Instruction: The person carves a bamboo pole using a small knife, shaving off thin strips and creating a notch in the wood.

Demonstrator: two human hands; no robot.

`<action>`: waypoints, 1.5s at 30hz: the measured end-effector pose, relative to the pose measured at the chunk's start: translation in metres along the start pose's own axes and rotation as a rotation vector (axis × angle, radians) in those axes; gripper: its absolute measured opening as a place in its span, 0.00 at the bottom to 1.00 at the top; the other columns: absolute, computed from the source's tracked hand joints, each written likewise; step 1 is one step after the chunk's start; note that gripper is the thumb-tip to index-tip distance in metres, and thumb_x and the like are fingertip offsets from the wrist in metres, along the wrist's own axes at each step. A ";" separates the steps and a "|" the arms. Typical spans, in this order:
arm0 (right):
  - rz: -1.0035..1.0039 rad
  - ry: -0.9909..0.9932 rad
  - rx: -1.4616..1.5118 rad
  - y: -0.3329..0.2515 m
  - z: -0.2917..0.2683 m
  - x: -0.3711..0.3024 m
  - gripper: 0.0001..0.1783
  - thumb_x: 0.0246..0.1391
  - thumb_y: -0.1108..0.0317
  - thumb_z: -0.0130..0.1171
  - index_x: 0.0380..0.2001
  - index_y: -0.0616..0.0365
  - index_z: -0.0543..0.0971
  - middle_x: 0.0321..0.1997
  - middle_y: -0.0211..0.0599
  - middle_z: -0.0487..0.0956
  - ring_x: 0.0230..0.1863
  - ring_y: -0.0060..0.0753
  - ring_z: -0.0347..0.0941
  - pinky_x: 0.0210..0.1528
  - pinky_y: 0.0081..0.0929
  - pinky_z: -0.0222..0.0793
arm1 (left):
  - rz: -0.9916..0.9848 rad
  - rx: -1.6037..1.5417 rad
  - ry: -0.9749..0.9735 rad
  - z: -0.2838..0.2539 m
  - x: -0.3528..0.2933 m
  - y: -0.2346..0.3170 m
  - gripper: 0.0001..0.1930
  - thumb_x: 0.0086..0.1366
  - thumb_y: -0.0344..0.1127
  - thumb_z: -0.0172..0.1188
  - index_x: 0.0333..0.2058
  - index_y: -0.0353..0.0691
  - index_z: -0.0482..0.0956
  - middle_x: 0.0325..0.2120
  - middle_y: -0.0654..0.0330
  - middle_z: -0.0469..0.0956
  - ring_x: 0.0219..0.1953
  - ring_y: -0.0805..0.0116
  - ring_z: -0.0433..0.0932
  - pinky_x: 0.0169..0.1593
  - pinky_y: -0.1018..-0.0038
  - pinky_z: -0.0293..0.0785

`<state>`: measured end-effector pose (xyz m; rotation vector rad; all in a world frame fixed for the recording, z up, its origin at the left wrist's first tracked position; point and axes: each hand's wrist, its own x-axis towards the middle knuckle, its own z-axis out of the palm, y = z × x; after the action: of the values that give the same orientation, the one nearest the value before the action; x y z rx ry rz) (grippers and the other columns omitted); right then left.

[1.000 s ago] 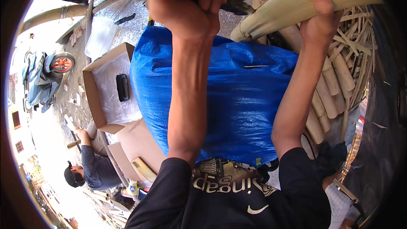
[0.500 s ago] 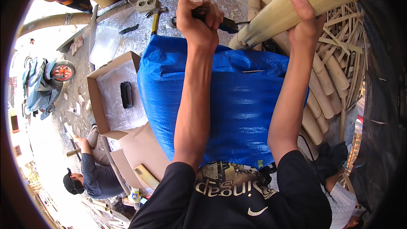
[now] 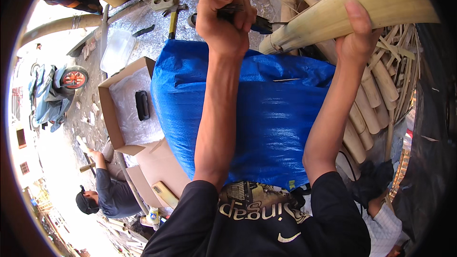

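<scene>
My left hand [image 3: 224, 16] is closed round a black hand tool [image 3: 261, 24], mostly hidden in the fist. Its thin dark tip reaches the side of a thick bamboo pole [image 3: 328, 18]; whether it touches cannot be made out. Gripping the pole from below is my right hand [image 3: 358, 28], thumb on the near side and fingertips over the far edge. The pole slants from my lap up to the right, with a dark mark near its lower end. Across my lap lies a blue plastic sheet [image 3: 266, 128], under both forearms.
A hammer [image 3: 173, 23] and a power socket block [image 3: 163, 2] lie beyond the sheet. To the left are a clear plastic box [image 3: 117, 52], an open cardboard box [image 3: 109, 112] and a phone [image 3: 165, 193]. A person [image 3: 112, 192] sits lower left. Bamboo poles [image 3: 366, 119] are stacked right.
The bamboo pole and my right hand have shifted right, and the pole's upper end now runs farther toward the right edge. My left hand still grips the tool, slightly higher.
</scene>
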<state>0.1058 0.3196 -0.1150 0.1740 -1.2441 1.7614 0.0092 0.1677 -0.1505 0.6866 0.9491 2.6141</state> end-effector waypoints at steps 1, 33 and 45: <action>0.005 -0.018 -0.033 0.001 0.003 0.000 0.35 0.42 0.72 0.64 0.57 0.66 0.68 0.41 0.50 0.77 0.38 0.44 0.79 0.48 0.50 0.81 | 0.015 -0.015 -0.022 -0.005 -0.001 0.001 0.16 0.57 0.46 0.47 0.14 0.46 0.65 0.06 0.64 0.55 0.11 0.68 0.57 0.24 0.67 0.58; 0.720 -0.223 -2.095 -0.085 -0.231 -0.055 0.47 0.50 0.30 0.63 0.42 0.75 0.80 0.41 0.68 0.81 0.50 0.64 0.77 0.54 0.50 0.70 | 0.131 -0.349 0.314 -0.027 -0.003 0.002 0.18 0.58 0.52 0.48 0.16 0.49 0.65 0.07 0.66 0.55 0.12 0.70 0.57 0.28 0.70 0.61; 0.627 0.429 -1.121 -0.192 -0.098 -0.157 0.39 0.64 0.34 0.50 0.42 0.70 0.77 0.28 0.40 0.79 0.36 0.35 0.80 0.34 0.29 0.76 | 0.169 -0.297 0.392 -0.024 -0.003 0.019 0.17 0.60 0.50 0.46 0.17 0.48 0.63 0.08 0.65 0.54 0.12 0.70 0.55 0.26 0.70 0.60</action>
<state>0.3719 0.3114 -0.1246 -1.2730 -1.8512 1.1898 -0.0024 0.1394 -0.1549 0.1893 0.5904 3.0205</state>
